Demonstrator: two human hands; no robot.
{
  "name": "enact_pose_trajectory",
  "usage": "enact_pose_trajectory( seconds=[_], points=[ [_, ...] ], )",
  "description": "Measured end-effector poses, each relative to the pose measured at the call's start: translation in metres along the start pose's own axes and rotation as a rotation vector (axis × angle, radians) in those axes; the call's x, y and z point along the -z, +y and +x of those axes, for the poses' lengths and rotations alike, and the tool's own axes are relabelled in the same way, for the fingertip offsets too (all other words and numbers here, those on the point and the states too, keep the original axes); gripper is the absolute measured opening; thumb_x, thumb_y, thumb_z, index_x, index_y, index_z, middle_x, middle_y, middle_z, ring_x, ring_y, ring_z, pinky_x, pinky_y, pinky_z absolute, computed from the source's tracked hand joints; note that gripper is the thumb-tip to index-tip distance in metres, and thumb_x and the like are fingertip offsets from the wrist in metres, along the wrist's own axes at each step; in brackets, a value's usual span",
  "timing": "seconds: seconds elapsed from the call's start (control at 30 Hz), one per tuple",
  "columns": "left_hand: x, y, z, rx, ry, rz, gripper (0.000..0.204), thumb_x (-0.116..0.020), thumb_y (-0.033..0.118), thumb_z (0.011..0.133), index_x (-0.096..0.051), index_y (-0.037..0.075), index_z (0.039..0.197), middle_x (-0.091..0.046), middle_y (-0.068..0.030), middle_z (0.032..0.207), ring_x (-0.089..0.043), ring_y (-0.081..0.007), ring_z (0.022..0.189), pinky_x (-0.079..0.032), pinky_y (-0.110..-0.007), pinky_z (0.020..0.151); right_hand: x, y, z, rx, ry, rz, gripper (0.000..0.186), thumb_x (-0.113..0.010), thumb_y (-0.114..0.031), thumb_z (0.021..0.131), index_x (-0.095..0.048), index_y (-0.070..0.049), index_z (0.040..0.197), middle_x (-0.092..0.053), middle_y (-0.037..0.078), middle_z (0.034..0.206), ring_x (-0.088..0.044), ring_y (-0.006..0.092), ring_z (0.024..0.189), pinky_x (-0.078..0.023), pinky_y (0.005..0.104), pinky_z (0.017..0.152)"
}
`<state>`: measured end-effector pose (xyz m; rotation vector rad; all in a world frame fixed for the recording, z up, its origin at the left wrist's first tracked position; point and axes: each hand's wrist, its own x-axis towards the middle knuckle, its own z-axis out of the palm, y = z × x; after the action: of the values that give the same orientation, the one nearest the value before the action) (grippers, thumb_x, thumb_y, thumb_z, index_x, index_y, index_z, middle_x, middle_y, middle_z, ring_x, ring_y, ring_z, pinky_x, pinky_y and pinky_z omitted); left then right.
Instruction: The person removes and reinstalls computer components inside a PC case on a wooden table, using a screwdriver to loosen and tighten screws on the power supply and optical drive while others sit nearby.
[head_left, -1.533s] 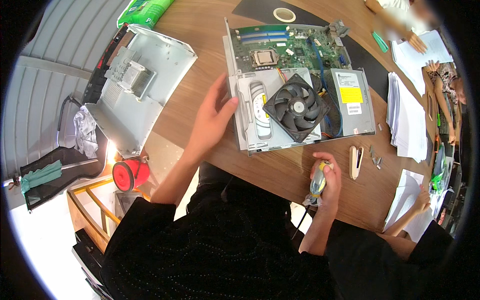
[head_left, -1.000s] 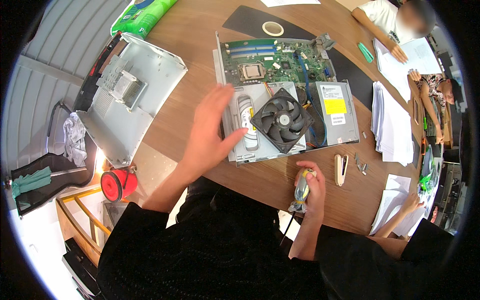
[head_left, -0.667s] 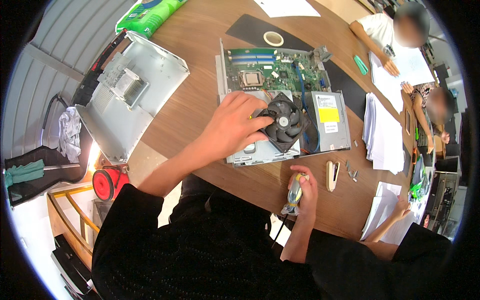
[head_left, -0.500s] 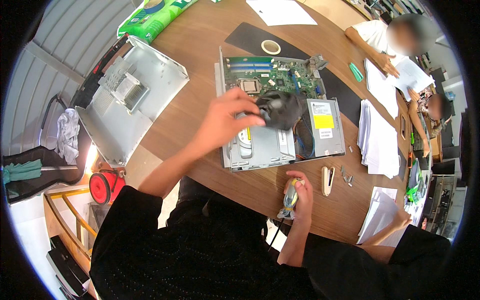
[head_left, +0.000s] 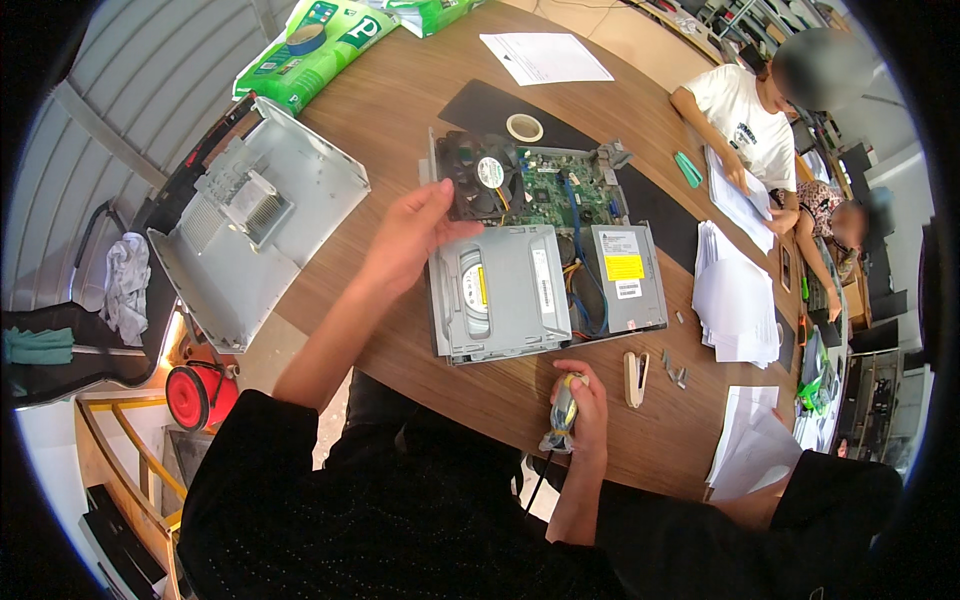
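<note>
My left hand (head_left: 415,235) grips the edge of a black cooling fan (head_left: 465,165) with a round label at its hub, fingertips on its left and lower sides. The fan lies over the far left part of the green circuit board (head_left: 550,195) in the opened computer case. In front of the board sit a silver drive bay (head_left: 510,330) and a grey metal power supply (head_left: 622,295). My right hand (head_left: 588,405), near the table's front edge, is closed round the translucent and yellow handle of a screwdriver (head_left: 560,420). Its dark shaft points down toward my lap.
The removed case cover (head_left: 310,190) stands at the left. A stapler (head_left: 635,380) and several small metal pieces (head_left: 676,372) lie right of my right hand. Paper stacks (head_left: 735,300), a tape roll (head_left: 524,127) and green packs (head_left: 320,60) surround the work. People sit at the right.
My left hand has moved the fan left and away from me, from above the middle of the case to the board's far left. My right hand still holds the screwdriver.
</note>
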<state>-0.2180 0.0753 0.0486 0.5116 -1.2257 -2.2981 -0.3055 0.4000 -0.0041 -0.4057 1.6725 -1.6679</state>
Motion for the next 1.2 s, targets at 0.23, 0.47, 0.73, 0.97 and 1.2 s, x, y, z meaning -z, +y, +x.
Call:
enact_pose_trajectory(
  seconds=[0.23, 0.47, 0.73, 0.97, 1.2],
  points=[
    [0.013, -0.007, 0.003, -0.051, 0.002, 0.129, 0.032, -0.045, 0.025, 0.105, -0.062, -0.001, 0.109, -0.066, -0.0058, 0.103, -0.063, -0.012, 0.09, -0.057, -0.034, 0.089, -0.005, -0.005, 0.005, -0.001, -0.02, -0.001, 0.038, -0.056, -0.029, 0.092, -0.059, 0.001, 0.115, -0.057, 0.003, 0.073, -0.052, 0.0083, 0.061, -0.039, 0.0219, 0.054],
    [-0.018, -0.02, -0.006, -0.724, -0.173, 0.905, 0.015, -0.064, 0.007, 0.089, -0.058, -0.005, 0.08, -0.053, -0.011, 0.087, -0.054, -0.025, 0.084, -0.045, -0.034, 0.076, 0.018, -0.007, -0.011, -0.103, -0.002, 0.085, 0.032, -0.059, -0.023, 0.093, -0.06, -0.004, 0.118, -0.058, -0.002, 0.076, -0.055, 0.0058, 0.066, -0.045, 0.0201, 0.06],
    [-0.004, 0.003, -0.046, -0.724, -0.593, 1.17, 0.018, -0.069, -0.002, 0.074, -0.067, 0.0, 0.091, -0.062, -0.0175, 0.107, -0.061, -0.0335, 0.099, -0.048, -0.039, 0.087, 0.009, 0.035, 0.013, 0.12, -0.117, -0.133, 0.032, -0.057, -0.032, 0.097, -0.063, -0.007, 0.116, -0.061, 0.002, 0.104, -0.052, 0.0099, 0.1, -0.042, 0.0279, 0.091],
    [0.003, -0.003, -0.051, -0.706, -0.288, 1.094, 0.039, -0.068, 0.008, 0.085, -0.063, 0.007, 0.123, -0.055, -0.0143, 0.134, -0.05, -0.0339, 0.127, -0.041, -0.042, 0.104, -0.001, -0.012, -0.008, -0.033, -0.021, -0.112, 0.038, -0.059, -0.029, 0.09, -0.062, -0.002, 0.117, -0.061, 0.002, 0.08, -0.059, 0.0096, 0.074, -0.047, 0.024, 0.065],
    [0.044, -0.027, -0.053, -0.387, 0.279, 0.812, 0.034, -0.062, 0.009, 0.091, -0.06, 0.004, 0.125, -0.061, -0.015, 0.126, -0.059, -0.0292, 0.115, -0.046, -0.037, 0.097, 0.001, 0.006, 0.005, 0.048, -0.041, -0.058, 0.052, -0.058, -0.041, 0.091, -0.054, 0.001, 0.122, -0.057, 0.003, 0.073, -0.054, 0.0096, 0.064, -0.04, 0.021, 0.056]
  ],
)
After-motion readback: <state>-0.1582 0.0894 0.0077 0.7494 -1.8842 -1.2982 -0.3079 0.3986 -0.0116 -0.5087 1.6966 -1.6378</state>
